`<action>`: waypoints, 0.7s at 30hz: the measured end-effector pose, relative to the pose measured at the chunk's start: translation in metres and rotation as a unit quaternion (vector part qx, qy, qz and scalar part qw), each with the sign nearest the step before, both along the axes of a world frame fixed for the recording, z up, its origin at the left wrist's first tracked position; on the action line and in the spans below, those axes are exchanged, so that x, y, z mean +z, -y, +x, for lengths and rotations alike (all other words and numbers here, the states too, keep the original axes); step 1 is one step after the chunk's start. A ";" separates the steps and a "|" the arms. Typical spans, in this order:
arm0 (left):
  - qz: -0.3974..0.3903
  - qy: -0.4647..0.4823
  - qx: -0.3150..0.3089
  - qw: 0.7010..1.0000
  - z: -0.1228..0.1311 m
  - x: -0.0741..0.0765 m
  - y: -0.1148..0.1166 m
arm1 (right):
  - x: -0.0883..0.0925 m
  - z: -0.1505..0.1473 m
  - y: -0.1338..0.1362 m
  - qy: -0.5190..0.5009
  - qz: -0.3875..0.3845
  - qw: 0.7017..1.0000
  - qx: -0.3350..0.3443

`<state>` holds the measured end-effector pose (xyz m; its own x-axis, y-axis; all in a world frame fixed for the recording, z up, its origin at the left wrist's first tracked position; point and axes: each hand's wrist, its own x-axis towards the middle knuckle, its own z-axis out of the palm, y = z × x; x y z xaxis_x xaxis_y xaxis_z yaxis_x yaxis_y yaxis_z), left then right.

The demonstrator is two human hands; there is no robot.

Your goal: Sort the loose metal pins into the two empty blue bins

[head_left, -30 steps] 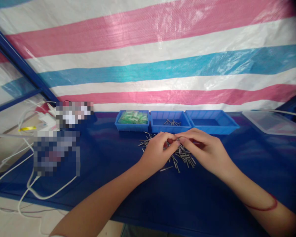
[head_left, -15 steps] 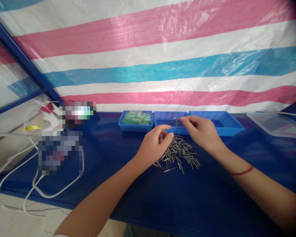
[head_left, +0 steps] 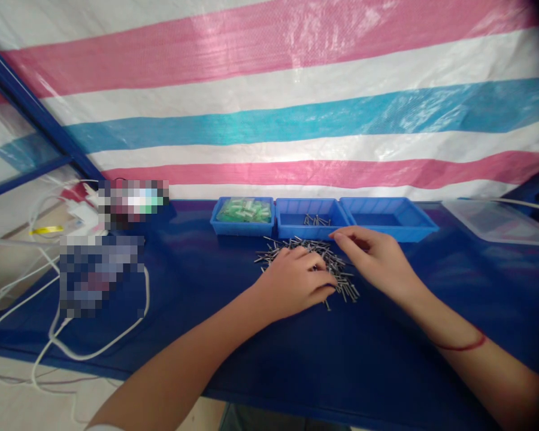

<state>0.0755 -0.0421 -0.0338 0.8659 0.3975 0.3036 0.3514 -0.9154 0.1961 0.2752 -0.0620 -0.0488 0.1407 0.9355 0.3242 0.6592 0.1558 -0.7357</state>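
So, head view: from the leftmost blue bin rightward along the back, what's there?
Left bin with green pieces → middle bin with metal pins → right bin → clear sheet.

L hand [head_left: 299, 281] hides pt of metal-pcs pile [head_left: 341, 278], & L-side gear [head_left: 101, 276] too pixelated to ID.

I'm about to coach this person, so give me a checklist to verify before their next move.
1. Left hand at the pile of metal fasteners: ok, it is over it.
2. Left hand gripping a fastener: cannot tell, fingertips partly hidden.
3. Right hand free of fasteners: cannot tell, too small to make out at its fingertips.
4. Middle blue bin upright and uncovered: ok, some fasteners lie inside.
5. Green pieces in the left blue bin: ok.
6. White cables clear of both hands: ok, off to the left.
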 end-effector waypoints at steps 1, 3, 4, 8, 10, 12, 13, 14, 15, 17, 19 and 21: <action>0.021 -0.022 0.003 1.000 0.002 -0.002 0.002 | -0.001 0.000 0.000 0.000 0.001 1.000 0.004; 0.050 -0.056 0.009 0.997 0.007 -0.007 0.004 | -0.001 0.000 -0.001 0.003 0.003 1.000 0.015; 0.062 -0.067 0.010 0.996 0.008 -0.009 0.005 | 0.000 0.000 -0.002 0.004 0.002 1.000 0.021; 0.103 -0.083 0.016 0.991 0.013 -0.013 0.003 | 0.003 -0.001 0.000 0.003 0.004 0.999 0.037; 0.111 -0.083 0.020 0.990 0.014 -0.014 0.002 | 0.004 -0.001 0.001 -0.006 0.005 0.999 0.037; 0.114 -0.081 0.027 0.990 0.016 -0.014 0.003 | 0.005 0.000 0.003 -0.011 0.004 0.999 0.037; 0.116 -0.079 0.030 0.990 0.017 -0.014 0.003 | 0.006 -0.001 0.003 -0.011 0.003 0.999 0.038; 0.119 -0.077 0.033 0.989 0.018 -0.015 0.004 | 0.007 -0.001 0.004 -0.009 0.003 0.999 0.038; 0.122 -0.075 0.035 0.989 0.019 -0.015 0.004 | 0.008 -0.001 0.005 -0.007 0.003 0.999 0.040; 0.131 -0.072 0.037 0.988 0.021 -0.016 0.004 | 0.009 -0.002 0.005 -0.003 0.002 0.999 0.043; 0.139 -0.072 0.037 0.987 0.023 -0.017 0.003 | 0.009 -0.002 0.006 -0.002 -0.001 0.999 0.048; 0.142 -0.072 0.038 0.986 0.024 -0.018 0.003 | 0.009 -0.002 0.005 0.001 -0.004 0.999 0.053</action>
<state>0.0997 -0.0450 -0.0515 0.8794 0.3788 0.2884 0.4262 -0.8964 -0.1221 0.2730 -0.0675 -0.0398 0.0406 0.9479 0.3160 0.6406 0.2180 -0.7363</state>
